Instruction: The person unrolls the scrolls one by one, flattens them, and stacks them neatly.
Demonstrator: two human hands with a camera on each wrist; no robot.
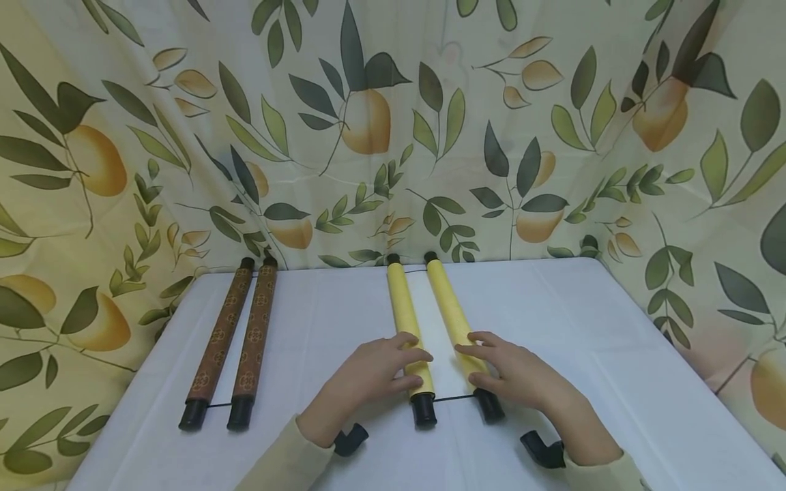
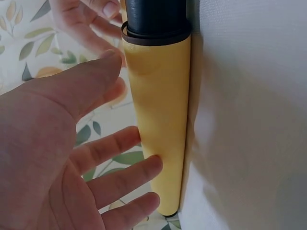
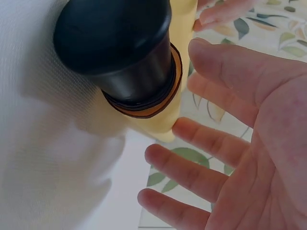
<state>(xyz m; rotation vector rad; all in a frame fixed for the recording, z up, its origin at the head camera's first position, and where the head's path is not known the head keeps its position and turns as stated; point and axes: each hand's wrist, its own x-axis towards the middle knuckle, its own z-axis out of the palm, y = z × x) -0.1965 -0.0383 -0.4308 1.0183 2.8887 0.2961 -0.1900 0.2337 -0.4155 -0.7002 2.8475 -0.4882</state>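
Observation:
A yellow scroll lies on the table as two parallel rolls, a left roll [image 1: 402,296] and a right roll [image 1: 447,298], with black knobs at their ends. My left hand [image 1: 382,368] is over the near part of the left roll, fingers spread and loosely bent. My right hand [image 1: 518,374] is at the right roll in a similar pose, its fingertips over the yellow surface. In the left wrist view, fingers reach along the side of the yellow roll [image 2: 160,105] without wrapping it. The right wrist view has a black knob [image 3: 112,43] beside the fingers; firm contact is unclear.
To the left lies a second scroll, a patterned brown pair of rolls [image 1: 253,334] with black ends. A white cloth [image 1: 331,300] covers the table. Leaf-and-fruit printed fabric [image 1: 393,170] hangs behind and at the sides. Black curved pieces [image 1: 543,450] show at both wrists.

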